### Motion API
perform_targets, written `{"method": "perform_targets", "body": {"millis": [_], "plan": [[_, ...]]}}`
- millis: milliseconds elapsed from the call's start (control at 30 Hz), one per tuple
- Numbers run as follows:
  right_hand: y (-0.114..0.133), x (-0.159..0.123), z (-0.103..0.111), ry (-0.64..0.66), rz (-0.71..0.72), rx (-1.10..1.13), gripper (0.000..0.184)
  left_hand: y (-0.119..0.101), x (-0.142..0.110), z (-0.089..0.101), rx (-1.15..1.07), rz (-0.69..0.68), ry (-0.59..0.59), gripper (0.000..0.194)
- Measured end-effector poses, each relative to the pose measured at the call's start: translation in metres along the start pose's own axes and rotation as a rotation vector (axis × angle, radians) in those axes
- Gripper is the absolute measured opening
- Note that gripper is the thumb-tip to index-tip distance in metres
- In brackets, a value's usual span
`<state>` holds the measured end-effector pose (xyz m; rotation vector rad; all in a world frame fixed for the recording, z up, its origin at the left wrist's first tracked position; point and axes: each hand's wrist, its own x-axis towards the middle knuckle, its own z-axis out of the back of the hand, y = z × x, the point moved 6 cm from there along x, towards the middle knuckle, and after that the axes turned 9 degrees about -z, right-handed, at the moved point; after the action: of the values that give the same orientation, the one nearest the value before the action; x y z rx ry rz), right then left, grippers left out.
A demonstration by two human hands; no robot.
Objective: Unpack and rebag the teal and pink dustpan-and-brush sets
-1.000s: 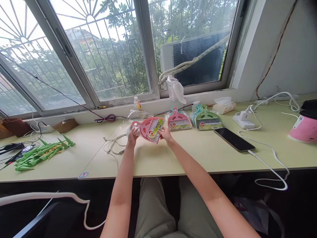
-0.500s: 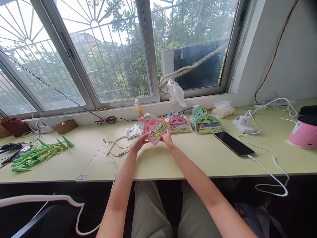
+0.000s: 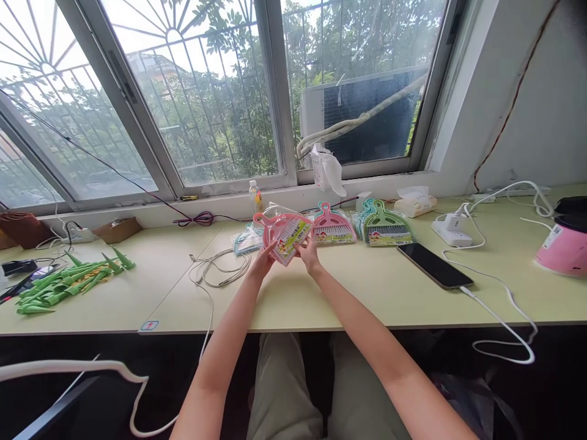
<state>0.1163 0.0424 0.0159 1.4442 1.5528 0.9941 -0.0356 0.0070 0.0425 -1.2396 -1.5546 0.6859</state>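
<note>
Between my hands is a pink mini dustpan and brush set (image 3: 285, 235) in clear wrap, tilted, with a yellow-green label. My left hand (image 3: 263, 260) grips its lower left edge. My right hand (image 3: 307, 252) is closed on its lower right side, thumb on the label. Behind it on the table lies another pink dustpan set (image 3: 334, 226), and to the right of that a green dustpan set (image 3: 387, 226) with teal ones beside it. A light blue wrapped set (image 3: 248, 239) is partly hidden at the left.
A coiled cable (image 3: 215, 269) lies left of my hands. Green cone-shaped pieces (image 3: 76, 278) are at the far left. To the right are a charging phone (image 3: 435, 265), a white adapter (image 3: 452, 231), a pink container (image 3: 565, 247) and a tissue pack (image 3: 415, 201). A bottle (image 3: 255, 195) stands by the window.
The held pink set has turned slightly, its handle end shifting a little left. Both hands keep their grip; the whole view has shifted slightly.
</note>
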Motion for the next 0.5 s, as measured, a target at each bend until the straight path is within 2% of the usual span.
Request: {"method": "perform_targets", "body": {"millis": [100, 200, 367, 433, 500], "plan": [[0.0, -0.002, 0.001, -0.039, 0.057, 0.008, 0.031, 0.003, -0.003, -0.011, 0.005, -0.051, -0.026, 0.078], [0.001, -0.004, 0.003, -0.08, 0.084, 0.019, 0.033, 0.006, -0.006, -0.019, 0.03, -0.035, -0.005, 0.082], [0.003, -0.006, 0.004, -0.118, 0.112, 0.036, 0.033, 0.006, -0.004, -0.01, 0.214, -0.049, -0.115, 0.102], [0.006, -0.008, 0.005, -0.133, 0.135, 0.015, 0.035, -0.002, -0.003, -0.007, 0.358, -0.133, -0.162, 0.109], [0.009, -0.01, 0.006, -0.148, 0.144, -0.004, 0.038, -0.017, -0.006, -0.008, 0.616, -0.304, -0.217, 0.113]]}}
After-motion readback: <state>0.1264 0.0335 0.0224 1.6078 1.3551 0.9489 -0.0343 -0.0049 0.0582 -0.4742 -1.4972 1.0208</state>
